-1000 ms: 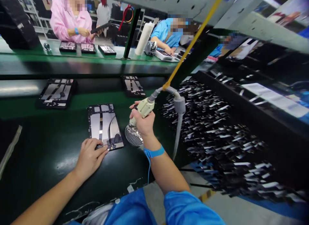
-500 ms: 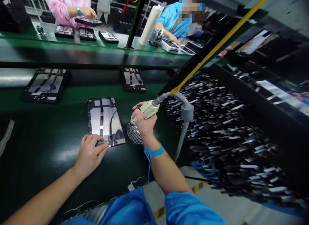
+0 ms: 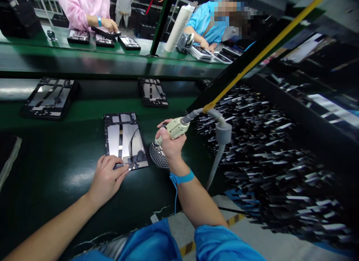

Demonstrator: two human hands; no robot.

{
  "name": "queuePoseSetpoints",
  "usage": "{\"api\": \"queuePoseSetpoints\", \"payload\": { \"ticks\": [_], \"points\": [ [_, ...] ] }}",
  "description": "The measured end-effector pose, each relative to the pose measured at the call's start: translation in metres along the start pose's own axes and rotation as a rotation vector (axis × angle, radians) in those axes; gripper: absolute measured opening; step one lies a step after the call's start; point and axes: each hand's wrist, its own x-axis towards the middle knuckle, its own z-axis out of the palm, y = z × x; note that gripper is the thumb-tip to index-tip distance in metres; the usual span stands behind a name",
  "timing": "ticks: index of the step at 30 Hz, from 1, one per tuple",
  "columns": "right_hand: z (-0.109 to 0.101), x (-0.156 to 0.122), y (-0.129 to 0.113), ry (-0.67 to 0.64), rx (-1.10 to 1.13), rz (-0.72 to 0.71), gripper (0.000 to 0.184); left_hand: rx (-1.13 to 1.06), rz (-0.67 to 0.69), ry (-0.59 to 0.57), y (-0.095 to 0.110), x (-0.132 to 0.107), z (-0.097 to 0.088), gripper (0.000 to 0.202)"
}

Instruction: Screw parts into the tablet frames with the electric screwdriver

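Left grip (image 3: 107, 175) pinches a thin tool (image 3: 119, 165) (mostly hidden) at near edge of tablet (image 3: 128, 135), flat on surface (image 3: 64, 163); right grip (image 3: 173, 144) closed round cream handle (image 3: 177, 128), disc (image 3: 159, 156) just beside tablet. Both little changed in the last second: likely same step. Farther, unit (image 3: 104, 32) at co-worker's hand (image 3: 112, 26) now lower.

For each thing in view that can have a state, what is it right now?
Left hand: fingers bent at the near tablet's lower edge, grip unclear
Right hand: closed around the cream tool
Cream tool: held, slanting
Near tablet: lying flat, innards exposed
Left rear tablet: lying flat, innards exposed
Middle rear tablet: lying flat, innards exposed
Perforated disc: partly hidden
Blue wristband: worn
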Motion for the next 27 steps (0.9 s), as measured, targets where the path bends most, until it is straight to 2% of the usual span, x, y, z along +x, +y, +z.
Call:
{"api": "queuePoseSetpoints", "payload": {
  "ticks": [5, 9, 12, 14, 21, 27],
  "points": [
    [0.010, -0.014, -0.028, 0.008, 0.151, -0.020, 0.021, -0.018, -0.021, 0.008, 0.000, 0.006, 0.003, 0.015],
    [0.024, -0.044, -0.045, -0.194, 0.275, 0.052, 0.026, -0.031, -0.025, 0.010, 0.000, 0.007, 0.003, 0.015],
    [0.031, -0.061, -0.046, -0.323, 0.294, 0.091, 0.025, -0.027, -0.030, 0.006, 0.000, 0.006, 0.003, 0.017],
    [0.033, -0.066, -0.044, -0.357, 0.300, 0.104, 0.024, -0.029, -0.033, 0.002, 0.000, 0.006, 0.003, 0.017],
    [0.032, -0.068, -0.041, -0.326, 0.124, 0.105, 0.027, -0.034, -0.054, -0.015, 0.001, 0.007, 0.001, 0.017],
    [0.032, -0.070, -0.037, -0.380, 0.139, 0.056, 0.024, -0.047, -0.065, 0.017, 0.004, 0.012, 0.001, 0.015]
  ]
}}
